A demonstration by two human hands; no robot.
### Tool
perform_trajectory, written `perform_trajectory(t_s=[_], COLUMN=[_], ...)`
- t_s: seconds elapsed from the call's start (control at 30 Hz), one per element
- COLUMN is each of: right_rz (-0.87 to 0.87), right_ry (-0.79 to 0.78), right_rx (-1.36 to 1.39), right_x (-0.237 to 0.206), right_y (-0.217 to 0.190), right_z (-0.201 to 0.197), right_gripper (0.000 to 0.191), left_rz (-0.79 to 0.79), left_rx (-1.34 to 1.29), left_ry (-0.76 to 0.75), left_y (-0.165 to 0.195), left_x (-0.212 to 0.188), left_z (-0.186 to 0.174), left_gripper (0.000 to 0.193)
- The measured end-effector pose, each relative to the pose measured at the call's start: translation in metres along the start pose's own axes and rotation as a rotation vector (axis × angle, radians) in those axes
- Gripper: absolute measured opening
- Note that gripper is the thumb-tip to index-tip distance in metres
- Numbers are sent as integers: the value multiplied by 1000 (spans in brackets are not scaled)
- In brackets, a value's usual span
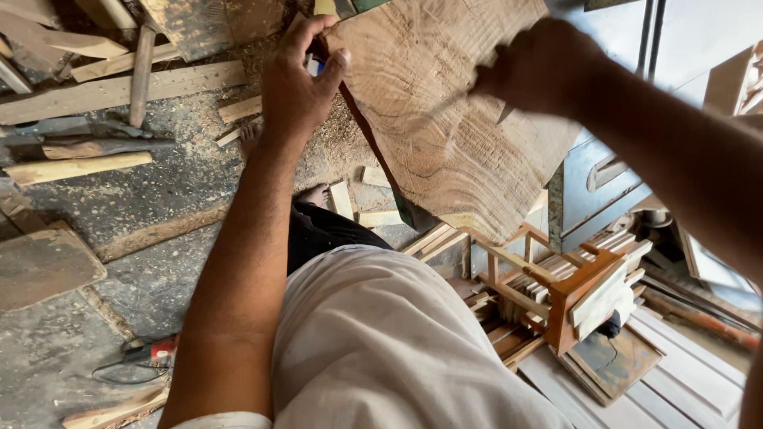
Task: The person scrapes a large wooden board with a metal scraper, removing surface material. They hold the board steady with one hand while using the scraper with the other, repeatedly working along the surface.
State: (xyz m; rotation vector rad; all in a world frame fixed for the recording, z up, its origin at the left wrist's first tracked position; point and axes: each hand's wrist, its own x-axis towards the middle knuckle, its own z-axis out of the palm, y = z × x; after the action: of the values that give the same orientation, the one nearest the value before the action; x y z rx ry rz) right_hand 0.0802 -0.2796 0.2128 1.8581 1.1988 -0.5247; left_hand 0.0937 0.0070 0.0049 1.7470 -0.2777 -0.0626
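A thick, rough-sawn wooden slab (445, 135) with curved grain lies across the upper middle of the head view. My left hand (298, 75) grips its left edge, thumb over the top face. On the slab's right part rests my right hand (536, 67), blurred and closed in a fist, apparently around a thin dark tool or pencil whose tip touches the wood. My own white shirt fills the bottom centre.
Sawdust and wood offcuts (119, 87) cover the concrete floor at left. A flat board (44, 266) lies at far left. A small wooden stool frame (572, 290) and stacked slats sit lower right, beside a grey metal machine body (596, 183).
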Motion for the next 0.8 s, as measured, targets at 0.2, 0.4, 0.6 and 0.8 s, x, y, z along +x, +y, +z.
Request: perform_trajectory(t_s=[0.2,0.4,0.6,0.8], right_rz=[322,182,715,593], right_ry=[-185,-156,-237,-216], right_rx=[135,245,442,455], right_x=[-24,-12,-40,-35], right_y=[6,2,22,6], right_z=[8,4,41,65], right_gripper=[41,46,52,54], left_rz=[-14,-87,35,-198], left_rx=[-38,-1,27,20], left_ry=[-21,-92,-63,-158], left_y=[7,15,12,19], left_x=[0,1,-1,-1], left_z=[-6,-12,-10,-20], left_gripper=[38,45,48,53])
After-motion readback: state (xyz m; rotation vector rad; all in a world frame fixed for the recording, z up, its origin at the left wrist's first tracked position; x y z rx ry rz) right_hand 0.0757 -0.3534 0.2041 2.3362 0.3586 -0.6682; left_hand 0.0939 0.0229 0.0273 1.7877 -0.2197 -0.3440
